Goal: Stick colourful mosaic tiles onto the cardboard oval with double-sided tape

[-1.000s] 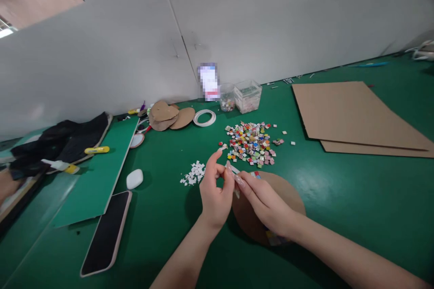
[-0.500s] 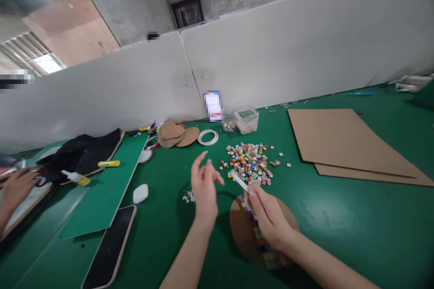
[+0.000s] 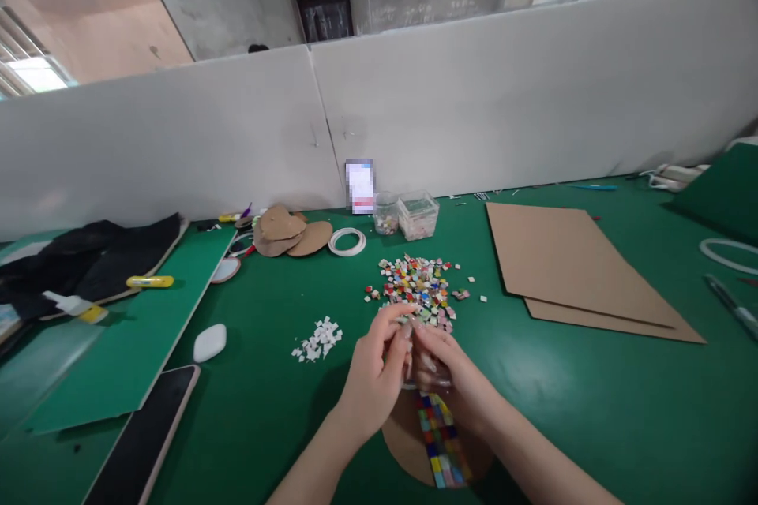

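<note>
Your left hand (image 3: 374,379) and right hand (image 3: 455,375) meet, fingers drawn together at the tips; you can't tell what they pinch. The coloured tile strip (image 3: 439,438) lies on the cardboard disc (image 3: 403,442), just below your fingers on the near side. Its long axis runs from under your hands towards you, leaning slightly right. Loose coloured tiles (image 3: 414,280) lie just beyond your fingertips, white pieces (image 3: 320,339) to the left.
</note>
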The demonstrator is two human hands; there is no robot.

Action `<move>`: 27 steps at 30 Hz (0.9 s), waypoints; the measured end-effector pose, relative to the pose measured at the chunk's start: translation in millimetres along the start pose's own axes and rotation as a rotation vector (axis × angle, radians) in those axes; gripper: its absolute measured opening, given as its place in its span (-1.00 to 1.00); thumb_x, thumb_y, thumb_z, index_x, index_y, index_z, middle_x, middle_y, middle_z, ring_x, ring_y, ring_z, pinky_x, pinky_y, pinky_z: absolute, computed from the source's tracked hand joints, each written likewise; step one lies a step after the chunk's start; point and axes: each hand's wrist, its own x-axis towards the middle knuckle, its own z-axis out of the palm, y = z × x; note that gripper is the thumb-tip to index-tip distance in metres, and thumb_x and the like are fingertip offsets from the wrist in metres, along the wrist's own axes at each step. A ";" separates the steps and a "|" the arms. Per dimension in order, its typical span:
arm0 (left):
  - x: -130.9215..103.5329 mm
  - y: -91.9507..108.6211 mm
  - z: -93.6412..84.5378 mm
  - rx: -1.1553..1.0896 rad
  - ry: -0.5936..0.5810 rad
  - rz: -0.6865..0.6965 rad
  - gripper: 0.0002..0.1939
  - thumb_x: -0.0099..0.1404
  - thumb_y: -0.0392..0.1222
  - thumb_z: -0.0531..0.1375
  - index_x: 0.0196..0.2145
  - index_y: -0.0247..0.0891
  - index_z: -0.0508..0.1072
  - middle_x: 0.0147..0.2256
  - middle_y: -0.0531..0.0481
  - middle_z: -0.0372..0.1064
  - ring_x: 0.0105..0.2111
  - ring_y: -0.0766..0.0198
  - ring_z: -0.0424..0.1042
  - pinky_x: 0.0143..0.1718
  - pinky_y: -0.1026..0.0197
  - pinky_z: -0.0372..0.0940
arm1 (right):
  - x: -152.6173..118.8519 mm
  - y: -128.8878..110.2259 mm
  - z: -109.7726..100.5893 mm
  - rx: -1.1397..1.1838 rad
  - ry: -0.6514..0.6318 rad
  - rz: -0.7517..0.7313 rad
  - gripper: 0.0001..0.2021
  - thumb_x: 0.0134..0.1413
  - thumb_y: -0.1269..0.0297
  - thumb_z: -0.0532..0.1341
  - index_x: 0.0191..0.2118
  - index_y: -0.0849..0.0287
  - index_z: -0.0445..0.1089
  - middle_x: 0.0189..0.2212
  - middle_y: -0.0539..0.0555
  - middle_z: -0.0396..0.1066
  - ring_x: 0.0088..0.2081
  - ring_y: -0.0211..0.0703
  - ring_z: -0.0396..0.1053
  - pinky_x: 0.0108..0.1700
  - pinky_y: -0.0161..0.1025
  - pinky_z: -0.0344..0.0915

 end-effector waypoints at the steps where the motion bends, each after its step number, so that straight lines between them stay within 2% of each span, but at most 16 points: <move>1: -1.5 -0.1 -0.7 -0.013 -0.004 -0.004 -0.70 0.32 -0.03 -0.02 -0.05 -0.18 0.21 -0.58 0.13 0.16 -0.68 0.45 0.12 -0.68 0.39 0.06 | -0.3 1.0 -0.2 0.005 -0.019 0.020 -0.59 0.05 0.05 0.16 -0.64 0.19 0.09 -0.77 -0.18 -0.11 -0.70 -0.44 -0.24 -0.64 -0.38 -0.27; 5: -4.1 5.9 -4.2 -0.148 -0.046 -0.099 -0.67 0.27 -0.04 0.07 -0.04 -0.17 0.15 -0.59 0.18 0.19 -0.73 0.50 0.11 -0.71 0.42 0.05 | -1.1 4.2 -1.4 0.012 -0.098 0.057 -0.52 0.14 0.04 0.04 -0.71 0.20 0.08 -0.83 -0.18 -0.13 -0.74 -0.44 -0.23 -0.65 -0.37 -0.27; 10: -3.4 7.3 -4.9 -0.189 -0.075 -0.116 -0.69 0.26 -0.06 0.09 -0.08 -0.19 0.17 -0.60 0.21 0.14 -0.74 0.52 0.10 -0.73 0.44 0.02 | -1.5 4.2 -3.5 -0.029 -0.112 0.068 -0.56 0.13 0.10 0.09 -0.68 0.21 0.10 -0.81 -0.17 -0.07 -0.74 -0.46 -0.22 -0.65 -0.37 -0.29; 14: -4.4 0.0 -4.3 -0.097 -0.052 -0.021 -0.73 0.31 -0.07 0.01 -0.07 -0.19 0.19 -0.59 0.16 0.17 -0.69 0.48 0.15 -0.68 0.41 0.06 | -1.2 2.8 -3.8 -0.046 -0.137 0.053 -0.58 0.08 0.10 0.14 -0.68 0.20 0.10 -0.80 -0.18 -0.09 -0.73 -0.45 -0.22 -0.64 -0.36 -0.29; 17: -5.1 -5.2 -4.0 0.052 0.012 0.097 -0.74 0.31 -0.12 0.02 -0.06 -0.20 0.21 -0.60 0.14 0.19 -0.64 0.42 0.21 -0.62 0.38 0.09 | -0.5 2.1 -3.9 -0.041 -0.158 0.099 -0.56 0.10 0.12 0.11 -0.70 0.20 0.08 -0.81 -0.19 -0.16 -0.72 -0.44 -0.23 -0.64 -0.36 -0.29; 20: -5.3 -8.2 -3.3 0.131 0.056 0.180 -0.73 0.29 -0.15 0.05 -0.05 -0.20 0.22 -0.62 0.17 0.17 -0.64 0.41 0.21 -0.59 0.37 0.11 | 0.4 0.8 -3.8 0.027 -0.230 0.152 -0.56 0.08 0.16 0.11 -0.72 0.20 0.05 -0.82 -0.20 -0.20 -0.73 -0.45 -0.28 -0.65 -0.38 -0.32; 23: -5.3 -9.4 -2.2 0.168 0.111 0.208 -0.71 0.25 -0.16 0.10 -0.07 -0.21 0.23 -0.65 0.21 0.14 -0.63 0.42 0.21 -0.56 0.38 0.12 | 0.8 -1.7 -3.0 0.081 -0.266 0.218 -0.60 0.04 0.19 0.13 -0.71 0.20 0.05 -0.81 -0.20 -0.19 -0.73 -0.46 -0.30 -0.66 -0.40 -0.32; 27: -5.3 -9.5 -0.4 0.230 0.142 0.233 -0.68 0.21 -0.18 0.15 -0.08 -0.21 0.23 -0.66 0.24 0.11 -0.64 0.45 0.18 -0.55 0.40 0.12 | 0.3 -3.0 -3.6 0.162 -0.245 0.268 -0.70 0.00 0.22 0.17 -0.61 0.21 0.11 -0.79 -0.21 -0.16 -0.73 -0.47 -0.33 -0.67 -0.43 -0.32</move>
